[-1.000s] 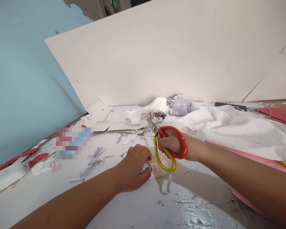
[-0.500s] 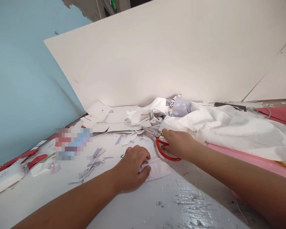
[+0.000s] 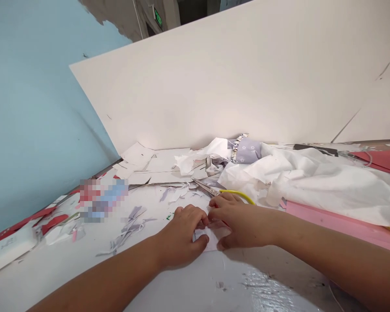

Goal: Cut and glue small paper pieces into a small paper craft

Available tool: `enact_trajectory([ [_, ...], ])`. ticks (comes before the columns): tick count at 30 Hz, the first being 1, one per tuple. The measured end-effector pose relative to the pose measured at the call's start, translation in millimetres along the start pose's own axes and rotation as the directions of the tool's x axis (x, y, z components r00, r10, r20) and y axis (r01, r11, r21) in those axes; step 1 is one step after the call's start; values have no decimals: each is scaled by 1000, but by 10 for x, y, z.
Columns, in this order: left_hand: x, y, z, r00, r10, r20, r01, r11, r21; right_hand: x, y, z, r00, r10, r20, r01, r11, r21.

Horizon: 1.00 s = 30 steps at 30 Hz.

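Observation:
A small piece of pale pinkish paper (image 3: 212, 245) lies flat on the white table between my two hands. My left hand (image 3: 183, 236) rests at its left side, fingers bent and the thumb apart from them. On the right side, my right hand (image 3: 238, 222) reaches over the same paper, thumb spread away from the fingers. Just behind the right fingers lies a pair of scissors (image 3: 211, 189), blades pointing back left, with a yellow handle loop (image 3: 243, 193) showing. The other loop is mostly hidden under my right hand.
Crumpled white cloth-like material (image 3: 325, 173) and a pink sheet (image 3: 328, 221) lie at right. Thin paper strips (image 3: 130, 227) are scattered left, near red scraps (image 3: 54, 223) and a white box-like object (image 3: 11, 245). Cardboard pieces (image 3: 162, 162) lie before the tall white board (image 3: 230, 86).
My right hand has let go of the scissors, which now lie on the table, and has moved left and nearer onto the paper. My left hand stays beside the paper.

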State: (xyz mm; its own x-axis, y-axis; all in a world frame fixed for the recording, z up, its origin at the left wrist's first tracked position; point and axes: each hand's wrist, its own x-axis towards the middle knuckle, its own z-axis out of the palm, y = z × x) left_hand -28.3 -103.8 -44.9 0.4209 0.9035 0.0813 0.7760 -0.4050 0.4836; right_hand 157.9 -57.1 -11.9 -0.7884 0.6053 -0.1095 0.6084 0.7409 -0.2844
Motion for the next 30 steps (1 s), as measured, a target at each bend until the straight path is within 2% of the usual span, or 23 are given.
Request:
enact_trajectory([
  [11, -24, 34, -38, 999, 18, -35, -18, 1000, -3, 22, 16, 23, 998, 62, 9, -63, 991, 119],
  [15, -40, 59, -52, 1000, -21, 0, 21, 996, -82, 24, 39, 60, 999, 43, -23, -38, 984, 176],
  [19, -53, 72, -55, 997, -76, -3, 75, 992, -98, 7, 58, 84, 996, 87, -22, -80, 971, 225],
  [24, -52, 90, -72, 998, -51, -19, 50, 995, -85, -1, 40, 64, 998, -1, -65, 14, 980, 196],
  [27, -35, 59, -54, 992, -63, -111, 56, 996, -66, 23, 31, 66, 989, 1, -151, 29, 979, 202],
  [30, -15, -10, -15, 969, -112, -221, 103, 993, -52, 65, 47, 84, 964, 84, -253, -28, 975, 220],
])
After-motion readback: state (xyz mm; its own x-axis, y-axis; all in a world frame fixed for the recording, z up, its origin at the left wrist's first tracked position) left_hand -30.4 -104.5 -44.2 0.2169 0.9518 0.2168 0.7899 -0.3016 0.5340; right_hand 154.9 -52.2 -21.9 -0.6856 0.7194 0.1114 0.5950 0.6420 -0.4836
